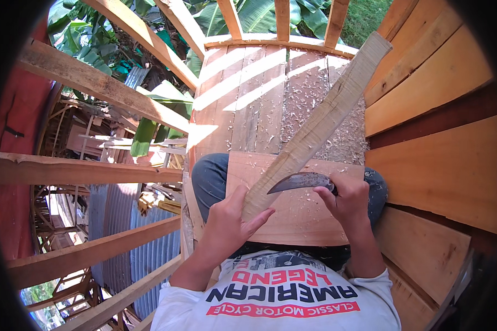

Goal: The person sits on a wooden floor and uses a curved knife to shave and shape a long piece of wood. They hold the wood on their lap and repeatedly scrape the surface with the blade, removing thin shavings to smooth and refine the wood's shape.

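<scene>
A long, rough-faced wooden plank [323,121] slants from my lap up to the far right. My left hand [226,220] grips its near end, thumb on the near side. In my right hand [345,198] is a curved knife [301,181], its handle mostly hidden by my closed fingers. The dark blade points left, its tip over the plank close to my left hand; whether the edge touches the wood I cannot tell. Beneath lies a flat wooden board [309,220] across my legs.
Pale wood shavings [315,94] litter the plank floor [243,121] ahead. Wooden railing bars [94,168] run along the left, with corrugated metal sheets [149,259] below them. A wall of wooden boards [436,171] rises close on the right. Banana leaves [248,22] show beyond the far rail.
</scene>
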A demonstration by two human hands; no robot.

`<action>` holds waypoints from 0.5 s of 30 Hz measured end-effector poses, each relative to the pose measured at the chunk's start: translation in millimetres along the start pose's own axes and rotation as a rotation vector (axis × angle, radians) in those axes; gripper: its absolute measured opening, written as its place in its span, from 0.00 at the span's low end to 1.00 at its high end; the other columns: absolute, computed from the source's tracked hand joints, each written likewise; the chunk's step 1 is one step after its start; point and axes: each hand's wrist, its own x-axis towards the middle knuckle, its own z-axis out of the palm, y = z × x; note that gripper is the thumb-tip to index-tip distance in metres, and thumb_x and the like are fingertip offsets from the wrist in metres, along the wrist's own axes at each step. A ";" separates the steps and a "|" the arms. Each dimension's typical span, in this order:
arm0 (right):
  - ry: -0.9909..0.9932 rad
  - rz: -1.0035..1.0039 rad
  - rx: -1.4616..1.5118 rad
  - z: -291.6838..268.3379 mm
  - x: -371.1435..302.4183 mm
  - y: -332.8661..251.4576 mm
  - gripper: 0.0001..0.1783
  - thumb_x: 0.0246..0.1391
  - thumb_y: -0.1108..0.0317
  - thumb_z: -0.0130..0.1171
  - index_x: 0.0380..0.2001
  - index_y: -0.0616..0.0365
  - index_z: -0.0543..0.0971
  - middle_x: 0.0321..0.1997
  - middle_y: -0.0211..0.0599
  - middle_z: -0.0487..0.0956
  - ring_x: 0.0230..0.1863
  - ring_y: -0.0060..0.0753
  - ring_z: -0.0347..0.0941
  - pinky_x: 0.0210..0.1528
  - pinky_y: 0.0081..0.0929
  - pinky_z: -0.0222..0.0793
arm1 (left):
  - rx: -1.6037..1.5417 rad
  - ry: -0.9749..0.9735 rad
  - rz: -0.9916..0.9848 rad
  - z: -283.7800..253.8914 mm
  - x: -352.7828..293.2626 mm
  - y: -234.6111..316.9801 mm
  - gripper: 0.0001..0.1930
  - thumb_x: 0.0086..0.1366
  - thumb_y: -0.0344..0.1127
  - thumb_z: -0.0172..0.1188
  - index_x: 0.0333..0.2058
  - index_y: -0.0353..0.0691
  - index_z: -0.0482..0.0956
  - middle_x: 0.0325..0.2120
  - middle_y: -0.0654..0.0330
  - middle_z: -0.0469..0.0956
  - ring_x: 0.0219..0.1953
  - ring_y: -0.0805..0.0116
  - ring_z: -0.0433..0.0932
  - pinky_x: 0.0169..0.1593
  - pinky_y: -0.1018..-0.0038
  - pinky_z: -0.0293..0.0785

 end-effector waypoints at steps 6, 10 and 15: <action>0.157 -0.053 -0.072 -1.4 8.3 8.1 0.32 0.40 0.37 0.64 0.12 0.55 0.67 0.12 0.36 0.64 0.13 0.40 0.65 0.17 0.32 0.59 | -0.061 -0.003 -0.045 2.6 -8.6 9.4 0.25 0.55 0.43 0.69 0.39 0.29 0.69 0.21 0.42 0.76 0.24 0.45 0.79 0.25 0.63 0.74; 0.182 -0.067 -0.098 -3.8 12.9 7.9 0.33 0.39 0.35 0.64 0.12 0.56 0.66 0.12 0.35 0.63 0.13 0.38 0.63 0.17 0.30 0.57 | -0.120 0.022 -0.011 1.1 -11.8 9.9 0.25 0.56 0.42 0.68 0.40 0.27 0.68 0.22 0.42 0.77 0.26 0.44 0.80 0.26 0.63 0.75; 0.220 -0.060 -0.066 -2.7 18.5 5.0 0.33 0.43 0.36 0.63 0.13 0.57 0.67 0.11 0.34 0.61 0.12 0.36 0.60 0.17 0.30 0.56 | -0.131 0.003 -0.060 -3.2 -14.9 12.4 0.26 0.56 0.42 0.68 0.42 0.27 0.67 0.23 0.41 0.77 0.27 0.43 0.80 0.28 0.62 0.76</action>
